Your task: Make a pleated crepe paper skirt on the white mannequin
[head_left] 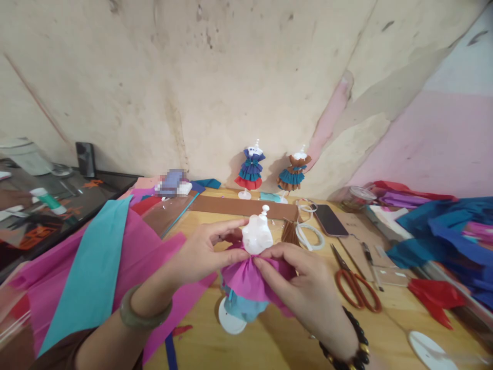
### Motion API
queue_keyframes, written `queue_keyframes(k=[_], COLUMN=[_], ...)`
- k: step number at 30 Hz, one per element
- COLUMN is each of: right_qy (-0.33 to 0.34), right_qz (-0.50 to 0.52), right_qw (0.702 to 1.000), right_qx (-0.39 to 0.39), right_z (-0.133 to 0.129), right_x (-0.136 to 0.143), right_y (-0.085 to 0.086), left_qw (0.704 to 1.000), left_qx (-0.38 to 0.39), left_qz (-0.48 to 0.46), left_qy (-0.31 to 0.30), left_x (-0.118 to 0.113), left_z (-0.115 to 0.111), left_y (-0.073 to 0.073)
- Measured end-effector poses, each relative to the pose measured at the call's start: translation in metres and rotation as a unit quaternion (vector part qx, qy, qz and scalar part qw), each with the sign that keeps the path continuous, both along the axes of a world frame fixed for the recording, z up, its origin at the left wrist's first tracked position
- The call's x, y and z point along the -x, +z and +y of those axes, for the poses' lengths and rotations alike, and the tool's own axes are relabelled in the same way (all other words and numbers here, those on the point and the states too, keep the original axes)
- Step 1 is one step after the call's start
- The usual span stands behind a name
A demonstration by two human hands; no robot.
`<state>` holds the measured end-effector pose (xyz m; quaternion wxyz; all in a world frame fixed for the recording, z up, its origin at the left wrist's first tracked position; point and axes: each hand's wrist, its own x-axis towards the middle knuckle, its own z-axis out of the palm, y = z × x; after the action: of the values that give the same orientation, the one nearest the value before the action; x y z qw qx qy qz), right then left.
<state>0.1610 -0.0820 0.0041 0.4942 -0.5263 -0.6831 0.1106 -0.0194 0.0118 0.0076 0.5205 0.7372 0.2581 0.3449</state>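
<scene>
A small white mannequin (257, 234) on a round white base (230, 321) stands at the middle of the wooden table (269, 344). A magenta paper skirt (248, 281) is gathered around its waist over a teal layer (242, 308). My left hand (200, 252) pinches the magenta paper at the waist from the left, index finger stretched toward the torso. My right hand (298, 275) presses the same paper against the waist from the right.
Two dressed mannequins, blue-red (250, 172) and brown-teal (294, 172), stand by the wall. Red-handled scissors (356, 285), a phone (330, 220), white cord (310, 234), a brown strip (242, 206). Magenta and teal sheets (96, 267) lie left; blue and red paper (442, 241) right. A glue stick (48, 200) far left.
</scene>
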Motion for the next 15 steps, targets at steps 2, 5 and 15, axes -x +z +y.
queue_keyframes(k=[2,5,15], right_qy=[-0.007,-0.006,-0.016], right_qz=[-0.003,-0.002,0.015], right_qw=[1.0,1.0,1.0], right_qx=[-0.005,-0.011,0.014], right_z=[0.0001,0.0009,-0.0013], right_x=[0.0007,0.001,0.0027], right_y=[0.0003,0.0023,-0.004], left_qw=[1.0,1.0,1.0], left_qx=[-0.004,-0.015,-0.001], left_qz=[-0.003,-0.005,-0.026], left_qy=[0.004,0.001,-0.014], left_x=[-0.0006,-0.0003,-0.0036], left_z=[-0.0002,0.0003,-0.0058], left_y=[-0.0009,-0.0016,-0.0005])
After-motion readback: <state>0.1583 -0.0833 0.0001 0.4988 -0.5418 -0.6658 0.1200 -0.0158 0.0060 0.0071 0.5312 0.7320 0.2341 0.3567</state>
